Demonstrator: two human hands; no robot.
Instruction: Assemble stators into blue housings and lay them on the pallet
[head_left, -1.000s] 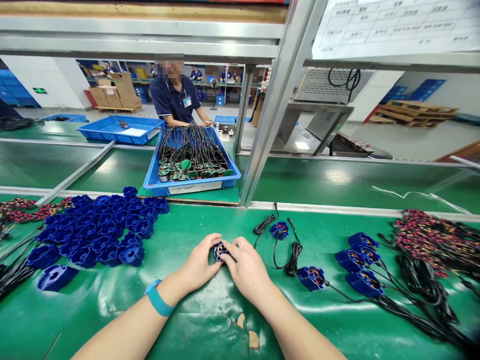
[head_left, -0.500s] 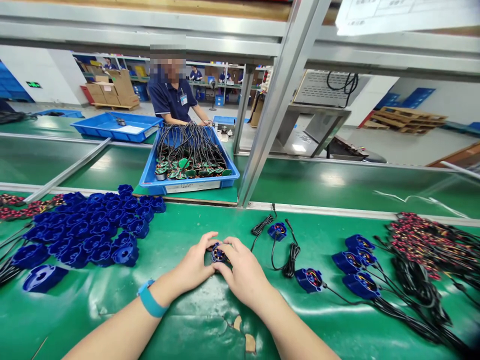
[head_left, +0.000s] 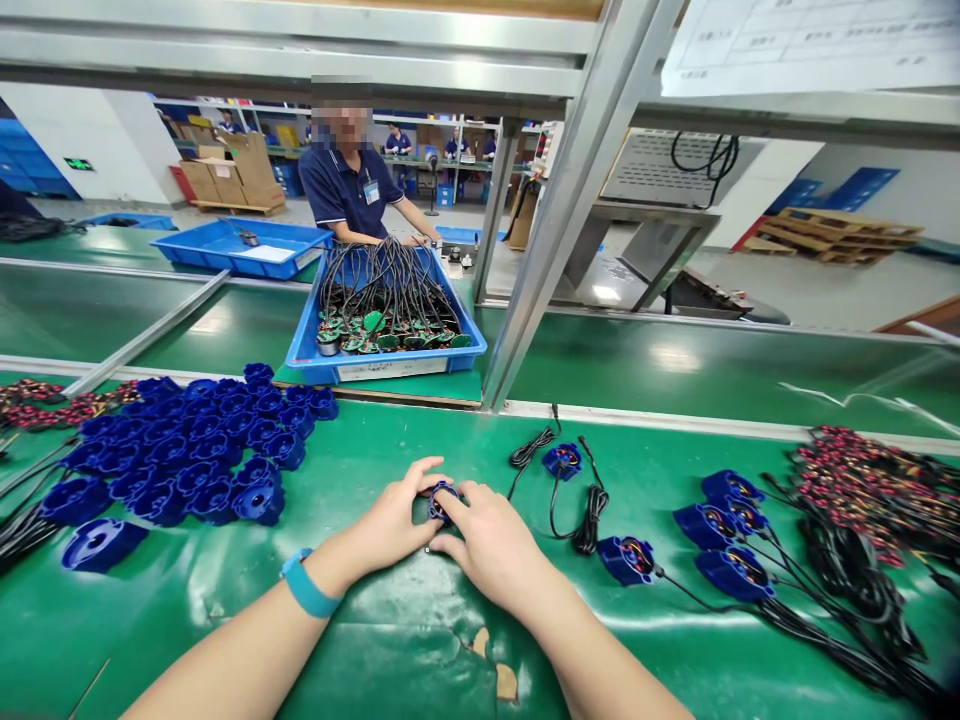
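A round blue plastic housing (head_left: 442,503) is held just above or on the green mat, partly covered by fingers. My left hand (head_left: 397,518), with a teal band at the wrist, grips it from the left, thumb in front and fingers behind. On the other side my right hand (head_left: 491,535) has its fingers closed around the rim, the index finger pressing into the housing's opening. What lies inside is mostly hidden. To the right, a wired blue housing (head_left: 562,460) and another wired housing (head_left: 628,560) rest on the mat with black cables.
Many blue housings (head_left: 187,450) cluster on the left. At right are several wired housings (head_left: 731,520) and a heap of red-tipped wires (head_left: 855,490). Beyond the bench edge, a blue tray (head_left: 386,368) holds green circuit boards; a co-worker (head_left: 352,190) stands behind it. A metal post (head_left: 551,220) rises ahead.
My right index finger has shifted further over the opening of the housing, and the right thumb has moved slightly down from it. The whole view has shifted a little.
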